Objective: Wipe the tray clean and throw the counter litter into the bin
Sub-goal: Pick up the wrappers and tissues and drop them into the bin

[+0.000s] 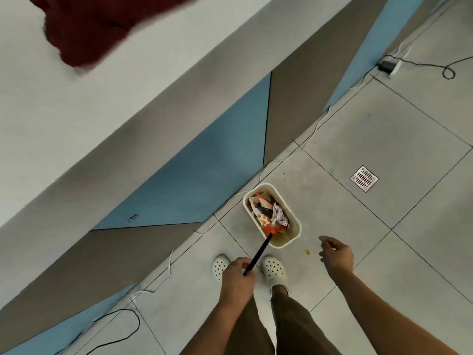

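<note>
While the left hand (236, 274) is gripping a black stick (258, 254) reaching into the bin (294, 221), the right hand (335, 253) is hanging empty, fingers loosely curled.

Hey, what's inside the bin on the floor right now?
The bin holds crumpled paper, an orange wrapper and other scraps. A black stick, held by the left hand, pokes in. The bottom is mostly covered.
</note>
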Available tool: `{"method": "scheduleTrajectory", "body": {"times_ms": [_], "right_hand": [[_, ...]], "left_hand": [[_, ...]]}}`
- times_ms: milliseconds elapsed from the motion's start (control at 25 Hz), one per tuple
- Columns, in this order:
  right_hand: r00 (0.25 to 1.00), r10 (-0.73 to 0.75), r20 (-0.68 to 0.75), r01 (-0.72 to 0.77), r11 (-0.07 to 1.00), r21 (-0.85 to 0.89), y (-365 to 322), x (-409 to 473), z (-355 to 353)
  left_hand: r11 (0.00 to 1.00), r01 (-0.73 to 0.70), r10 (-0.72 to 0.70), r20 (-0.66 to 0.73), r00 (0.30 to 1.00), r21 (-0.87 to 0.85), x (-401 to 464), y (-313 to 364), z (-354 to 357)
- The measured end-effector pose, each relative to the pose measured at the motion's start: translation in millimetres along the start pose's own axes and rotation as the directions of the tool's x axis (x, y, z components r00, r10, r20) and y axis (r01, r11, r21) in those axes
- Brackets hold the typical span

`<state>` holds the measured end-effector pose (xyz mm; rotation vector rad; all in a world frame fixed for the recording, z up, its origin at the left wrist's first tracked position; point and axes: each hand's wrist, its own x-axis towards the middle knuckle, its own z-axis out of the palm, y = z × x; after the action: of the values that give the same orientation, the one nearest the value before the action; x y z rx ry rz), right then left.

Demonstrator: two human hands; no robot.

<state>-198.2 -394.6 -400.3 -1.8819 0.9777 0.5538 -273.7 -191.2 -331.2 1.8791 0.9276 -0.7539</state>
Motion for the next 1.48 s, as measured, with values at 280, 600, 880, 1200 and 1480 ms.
{"method": "scheduleTrajectory", "body": {"times_ms": [280, 600, 880, 1200, 1480], "right_hand": [[0.998, -0.061, 0.026, 0.064, 0.992, -0.109, 32.2, 62.2, 48.0], [0.978, -0.134, 0.162, 0.186, 0.909, -0.372, 47.1, 110.7, 87.1], [0.969, -0.175, 0.176, 0.229, 0.904, -0.362, 46.4, 135.7, 121.2], [0.982, -0.115, 0.152, 0.168, 0.899, -0.405, 75.5, 120.0, 95.1], [0.975, -0.098, 0.199, 0.171, 0.902, -0.396, 80.4, 75.2, 81.1]], "left_hand": [[0.987, -0.036, 0.035, 0.008, 0.999, 0.159, 97.7, -5.7, 52.1], [0.889, -0.142, 0.103, 0.112, 0.988, 0.435, 163.8, -15.8, 103.8], [0.849, -0.316, 0.195, 0.305, 0.932, 0.424, 202.8, -23.8, 126.6], [0.95, -0.142, 0.104, 0.149, 0.983, 0.278, 198.5, -42.2, 101.8], [0.979, -0.131, 0.121, 0.069, 0.99, 0.154, 156.8, -12.4, 54.7]]}}
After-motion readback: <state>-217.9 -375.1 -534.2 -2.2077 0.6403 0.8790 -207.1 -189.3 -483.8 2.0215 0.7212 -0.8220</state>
